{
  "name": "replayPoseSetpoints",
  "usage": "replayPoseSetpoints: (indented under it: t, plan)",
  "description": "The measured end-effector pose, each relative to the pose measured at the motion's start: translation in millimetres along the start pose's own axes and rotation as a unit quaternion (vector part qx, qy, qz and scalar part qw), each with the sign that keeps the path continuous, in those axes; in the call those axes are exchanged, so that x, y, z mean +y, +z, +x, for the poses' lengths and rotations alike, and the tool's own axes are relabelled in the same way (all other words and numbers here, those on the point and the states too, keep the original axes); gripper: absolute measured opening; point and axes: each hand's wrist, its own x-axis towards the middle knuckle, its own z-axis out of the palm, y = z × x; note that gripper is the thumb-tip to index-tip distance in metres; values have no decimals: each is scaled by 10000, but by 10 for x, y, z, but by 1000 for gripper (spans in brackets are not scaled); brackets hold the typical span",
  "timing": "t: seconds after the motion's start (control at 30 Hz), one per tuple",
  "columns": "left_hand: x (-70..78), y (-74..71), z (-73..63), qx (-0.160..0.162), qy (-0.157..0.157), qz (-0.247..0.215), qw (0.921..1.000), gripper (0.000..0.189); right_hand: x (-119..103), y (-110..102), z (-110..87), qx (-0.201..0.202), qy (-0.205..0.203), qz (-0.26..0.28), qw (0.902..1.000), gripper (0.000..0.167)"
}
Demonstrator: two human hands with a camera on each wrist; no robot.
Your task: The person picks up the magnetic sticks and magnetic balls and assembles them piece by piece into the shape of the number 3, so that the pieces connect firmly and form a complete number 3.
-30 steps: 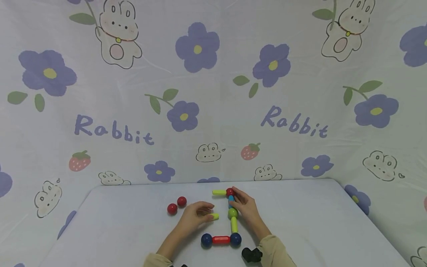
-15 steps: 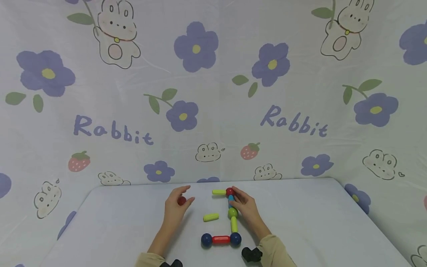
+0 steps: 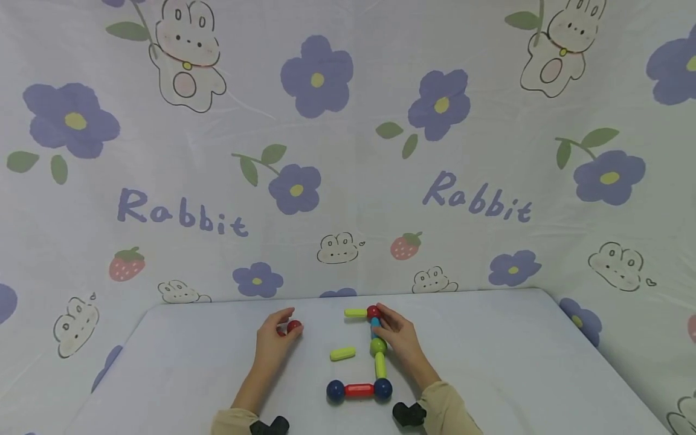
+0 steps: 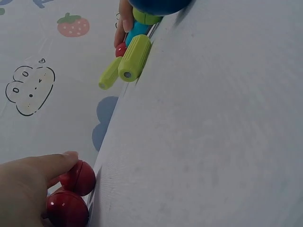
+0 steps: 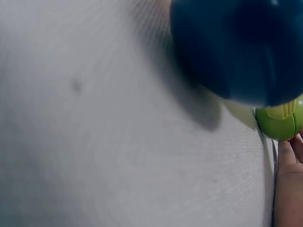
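Observation:
My left hand (image 3: 272,344) curves around two red balls on the table. Its fingertip touches the farther red ball (image 4: 81,178), while the nearer red ball (image 4: 67,208) sits against the palm side. My right hand (image 3: 401,338) grips the blue rod (image 3: 375,327), with a finger at the red ball (image 3: 373,312) on its far end. That rod belongs to a joined chain: a yellow-green rod (image 3: 356,313), the red ball, the blue rod, a green ball (image 3: 377,346), another yellow-green rod (image 3: 380,365), a dark blue ball (image 3: 383,389), a red rod (image 3: 359,389) and a second dark blue ball (image 3: 335,391).
A loose yellow-green rod (image 3: 342,353) lies between the hands on the white table (image 3: 489,350). Black wrist devices (image 3: 409,414) sit by the beige sleeves. A patterned curtain (image 3: 348,151) stands behind the table.
My left hand has let go of the loose yellow-green rod, leaving it on the table, and moved left to the two red balls. The right hand has stayed on the chain.

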Motion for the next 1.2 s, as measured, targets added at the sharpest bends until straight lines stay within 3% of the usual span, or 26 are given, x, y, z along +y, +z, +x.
replayPoseSetpoints:
  t: [0.43,0.7,0.9,1.07,1.2]
  plan:
    - [-5,21,-12,-507,-252,512,9971,43,11,17,7,77,42,99,9999,54]
    - [22,-3,-27,-637,-43,455,9969,38,14,7,9,72,24,125,9999,54]
    - [28,2,4,-425,-140,432,9981,35,21,12,5,78,35,69,9999,54]
    - [138,5,57,-123,-8,219,9997,36,18,5,8,81,-8,112,9999,54]
    - [209,24,97,-55,97,82,9999,35,29,-3,12,46,-15,118,9999,54]
